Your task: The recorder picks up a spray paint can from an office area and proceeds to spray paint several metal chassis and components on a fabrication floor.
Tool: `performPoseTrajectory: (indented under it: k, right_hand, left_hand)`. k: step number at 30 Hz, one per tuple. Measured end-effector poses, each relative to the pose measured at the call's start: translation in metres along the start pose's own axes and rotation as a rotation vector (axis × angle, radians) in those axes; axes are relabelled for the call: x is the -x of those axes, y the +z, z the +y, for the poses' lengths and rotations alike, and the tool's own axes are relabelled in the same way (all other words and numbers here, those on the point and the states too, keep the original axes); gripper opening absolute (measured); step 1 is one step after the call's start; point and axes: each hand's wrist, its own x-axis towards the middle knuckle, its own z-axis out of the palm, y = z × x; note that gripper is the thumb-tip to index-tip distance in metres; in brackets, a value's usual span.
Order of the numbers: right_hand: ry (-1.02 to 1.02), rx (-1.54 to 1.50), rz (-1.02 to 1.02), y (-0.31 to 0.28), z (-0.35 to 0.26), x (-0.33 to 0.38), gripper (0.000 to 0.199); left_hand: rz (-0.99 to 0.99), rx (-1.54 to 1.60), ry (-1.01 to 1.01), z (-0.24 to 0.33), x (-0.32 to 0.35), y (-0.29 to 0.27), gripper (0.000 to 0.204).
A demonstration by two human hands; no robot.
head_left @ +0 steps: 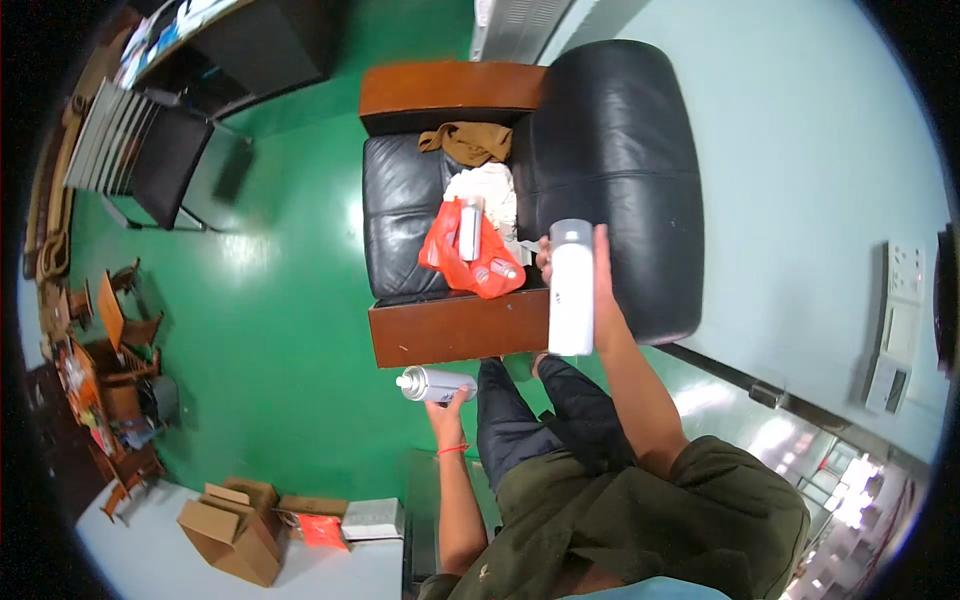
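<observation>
Steadying both containers was judged best served by separate firm grips: the grey-topped canister (571, 305) was clasped by the right hand (603, 275) right of frame centre, the white-nozzled can (434, 385) by the left hand (447, 413) at lower centre.

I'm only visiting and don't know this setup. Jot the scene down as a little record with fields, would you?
Left hand: holds a white-nozzled spray can, tilted sideways, nozzle to the left
Right hand: holds a white can with a grey end
Seat: black sofa with brown armrests
On the seat: red plastic bag with a silver can on it; white cloth; brown cloth
Floor: green
</observation>
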Motion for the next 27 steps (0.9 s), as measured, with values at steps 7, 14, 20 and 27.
performPoseTrajectory:
  k: [7,14,20,27]
  right_hand:
    - [0.059,0.194,0.015,-0.017,0.004,0.065,0.076]
    - [0.008,0.106,-0.068,-0.036,-0.001,0.118,0.079]
    - [0.069,0.121,-0.157,-0.04,0.0,0.175,0.08]
    - [0.234,0.331,-0.314,-0.066,0.006,0.288,0.079]
  left_hand:
    - [-0.175,-0.125,0.057,0.027,0.01,0.028,0.069]
    - [-0.279,-0.125,0.114,0.035,0.026,0.052,0.063]
    - [-0.281,-0.19,0.203,0.018,0.073,0.043,0.064]
    - [-0.301,-0.224,0.304,-0.044,0.141,0.039,0.062]
